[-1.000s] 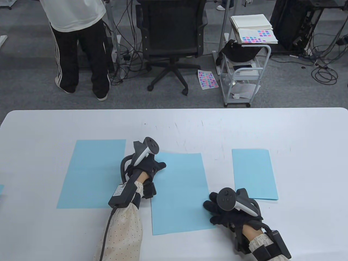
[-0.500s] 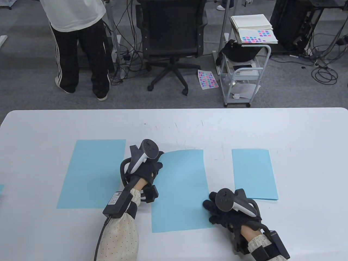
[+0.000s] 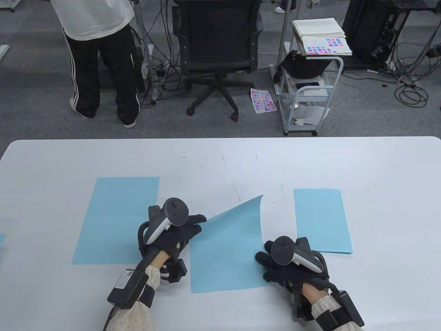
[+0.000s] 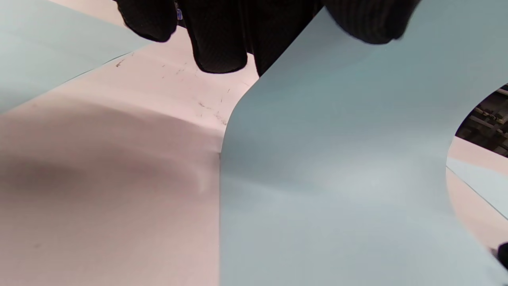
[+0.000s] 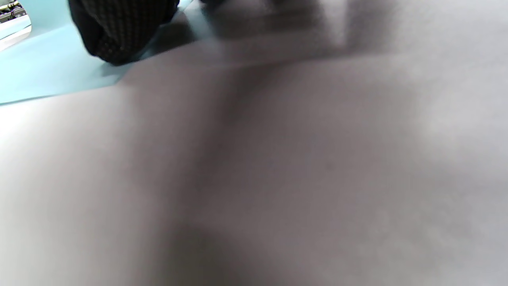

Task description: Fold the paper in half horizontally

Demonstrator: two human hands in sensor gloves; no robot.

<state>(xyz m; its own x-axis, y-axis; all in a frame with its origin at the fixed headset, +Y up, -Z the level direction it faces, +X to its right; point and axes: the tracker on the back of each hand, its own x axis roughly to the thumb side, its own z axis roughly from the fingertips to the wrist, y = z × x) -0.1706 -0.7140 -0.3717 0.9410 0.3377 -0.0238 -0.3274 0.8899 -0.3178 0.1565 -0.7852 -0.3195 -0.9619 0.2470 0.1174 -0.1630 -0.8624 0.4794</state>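
Paper (image 3: 227, 255), centre of counter (image 3: 220, 158) | fold barely begun: left hand (image 3: 175, 234) pinches its raised upper-left corner | right hand (image 3: 286, 267) presses lower-right edge, fingers spread | crease not yet made

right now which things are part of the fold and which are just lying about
In the job:
middle sheet, far left corner lifted
left hand, pinching that corner
right hand, pressing the near right corner

Lying about:
left sheet, flat
folded sheet, right
table
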